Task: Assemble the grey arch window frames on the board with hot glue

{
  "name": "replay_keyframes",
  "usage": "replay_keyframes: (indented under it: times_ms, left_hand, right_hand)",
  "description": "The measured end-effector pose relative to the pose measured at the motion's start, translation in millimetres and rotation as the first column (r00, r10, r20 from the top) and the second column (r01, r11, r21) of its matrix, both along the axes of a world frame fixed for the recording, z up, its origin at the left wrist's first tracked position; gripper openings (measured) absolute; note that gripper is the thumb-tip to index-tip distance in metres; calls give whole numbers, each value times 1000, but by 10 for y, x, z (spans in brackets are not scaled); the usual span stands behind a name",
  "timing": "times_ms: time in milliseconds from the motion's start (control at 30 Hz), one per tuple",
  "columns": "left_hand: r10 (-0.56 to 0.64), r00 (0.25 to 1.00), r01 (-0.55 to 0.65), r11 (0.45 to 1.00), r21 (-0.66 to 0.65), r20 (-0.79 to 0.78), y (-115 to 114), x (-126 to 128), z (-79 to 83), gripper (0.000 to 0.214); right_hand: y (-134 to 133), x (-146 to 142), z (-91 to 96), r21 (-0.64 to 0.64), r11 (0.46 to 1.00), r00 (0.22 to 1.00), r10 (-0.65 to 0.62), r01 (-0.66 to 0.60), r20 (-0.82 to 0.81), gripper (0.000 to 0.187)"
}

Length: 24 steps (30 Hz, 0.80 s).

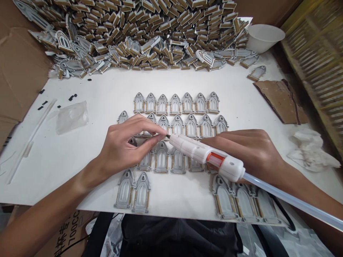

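1. Dark cloth [177, 233] fills the foreground at 6 o'clock in the head view, below the near edge of a white tabletop [182, 194].
2. Left hand [125, 142], toward 9 o'clock, pinches thumb against forefinger near the center. A small dark bit [168, 136] shows at the fingertips; whether it is a loose piece or the tool's tip cannot be told.
3. Right hand [249, 148], at 3 o'clock, closes around a white glue gun [190, 148] that points toward 10, its nose just beside the left fingertips. Some gripping fingers are hidden.
4. Light and rigid by its look, the gun is best held at its handle, away from a nose that may be hot. Its clear stick [289, 200], trailing toward 4, looks bendy and could drag.
5. Gray arched pieces [178, 161] stand in close rows around the center, with others at 7 and 4 to 5. They look light, stiff and perhaps brittle; the side edges offer the safest hold.
6. Bare white surface runs between the top row and a heaped pile [166, 25] at 12, and between the front groups at 6. Front pieces lie near the table's edge; a cardboard scrap [278, 101] lies between 2 and 3.
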<state>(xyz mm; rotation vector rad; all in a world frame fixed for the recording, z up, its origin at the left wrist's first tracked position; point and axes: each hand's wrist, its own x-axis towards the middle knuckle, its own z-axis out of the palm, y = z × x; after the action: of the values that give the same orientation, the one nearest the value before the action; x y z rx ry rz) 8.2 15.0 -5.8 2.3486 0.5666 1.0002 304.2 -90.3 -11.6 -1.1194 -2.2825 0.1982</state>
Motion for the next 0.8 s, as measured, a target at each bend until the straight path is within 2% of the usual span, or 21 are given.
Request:
replay_keyframes:
  times_ms: [800]
  left_hand:
    - [-13,1000,11,998,69,20,9,6,-5,31]
  right_hand:
    - [-12,12,-2,-3,1000,1000,0,0,21,13]
